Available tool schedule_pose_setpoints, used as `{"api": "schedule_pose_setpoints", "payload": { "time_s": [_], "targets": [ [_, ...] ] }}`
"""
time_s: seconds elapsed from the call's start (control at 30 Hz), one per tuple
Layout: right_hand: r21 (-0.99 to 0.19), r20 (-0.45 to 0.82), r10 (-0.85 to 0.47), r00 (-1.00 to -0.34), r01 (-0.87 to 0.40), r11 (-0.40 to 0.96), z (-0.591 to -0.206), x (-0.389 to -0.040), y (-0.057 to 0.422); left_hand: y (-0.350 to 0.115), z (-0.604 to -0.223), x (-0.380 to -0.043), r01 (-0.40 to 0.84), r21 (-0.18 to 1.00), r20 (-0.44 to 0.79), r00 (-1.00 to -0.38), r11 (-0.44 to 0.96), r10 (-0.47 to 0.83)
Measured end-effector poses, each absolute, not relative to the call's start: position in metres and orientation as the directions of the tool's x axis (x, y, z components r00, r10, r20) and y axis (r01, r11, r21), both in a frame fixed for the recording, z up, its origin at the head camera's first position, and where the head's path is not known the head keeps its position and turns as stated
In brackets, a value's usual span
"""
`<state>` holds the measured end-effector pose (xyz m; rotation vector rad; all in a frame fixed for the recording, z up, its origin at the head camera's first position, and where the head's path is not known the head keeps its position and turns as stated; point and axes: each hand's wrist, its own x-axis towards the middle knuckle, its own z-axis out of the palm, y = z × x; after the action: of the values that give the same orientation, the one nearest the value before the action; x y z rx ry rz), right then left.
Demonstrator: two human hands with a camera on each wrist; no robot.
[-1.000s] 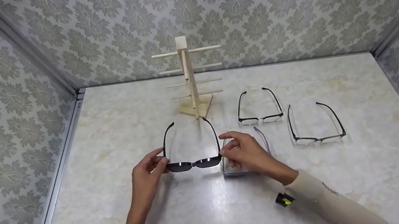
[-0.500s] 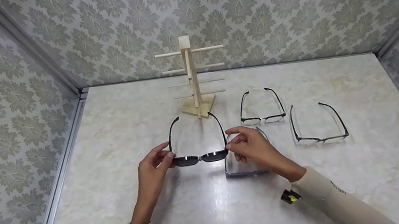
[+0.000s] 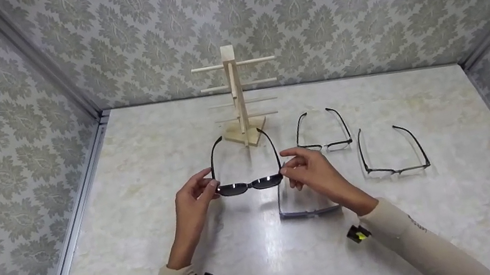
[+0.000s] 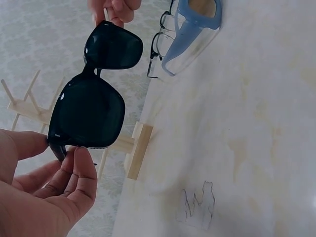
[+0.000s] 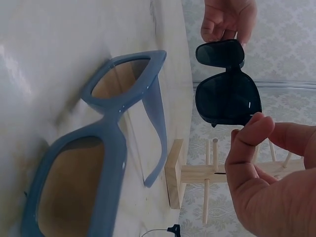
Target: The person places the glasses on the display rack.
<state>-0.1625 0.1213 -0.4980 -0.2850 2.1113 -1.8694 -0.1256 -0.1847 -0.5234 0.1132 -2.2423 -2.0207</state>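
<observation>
Black sunglasses [image 3: 250, 185] are held level above the table, temples unfolded and pointing toward the wooden rack [image 3: 237, 94]. My left hand [image 3: 194, 203] pinches their left hinge corner between thumb and fingers. At the opposite corner, my right hand [image 3: 313, 173] pinches the frame the same way. Both dark lenses [image 4: 89, 111] show in the left wrist view. Beneath the right hand lie blue-framed sunglasses [image 5: 116, 116] with brown lenses, partly covered by that hand in the head view. The rack has a post with several crosswise pegs, and no glasses hang on it.
Two pairs of dark-rimmed eyeglasses lie unfolded on the right: one pair [image 3: 325, 146] farther back, the other pair [image 3: 395, 170] nearer. The marbled table [image 3: 137, 150] meets patterned walls [image 3: 333, 8] at the back and sides.
Both hands have carried the black sunglasses forward and slightly right, so the temple tips now come close to the rack's base. More of the blue-framed sunglasses' front shows below the right hand.
</observation>
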Motion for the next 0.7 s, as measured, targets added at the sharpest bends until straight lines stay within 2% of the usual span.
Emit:
{"api": "schedule_pose_setpoints", "payload": {
  "time_s": [0.7],
  "targets": [
    [-0.991, -0.133, -0.291, -0.948, 0.126, 0.042, -0.496, -0.192, 0.123, -0.178, -0.517, -0.167, 0.0, 0.995, 0.011, -0.993, 0.101, -0.117]
  ]
}}
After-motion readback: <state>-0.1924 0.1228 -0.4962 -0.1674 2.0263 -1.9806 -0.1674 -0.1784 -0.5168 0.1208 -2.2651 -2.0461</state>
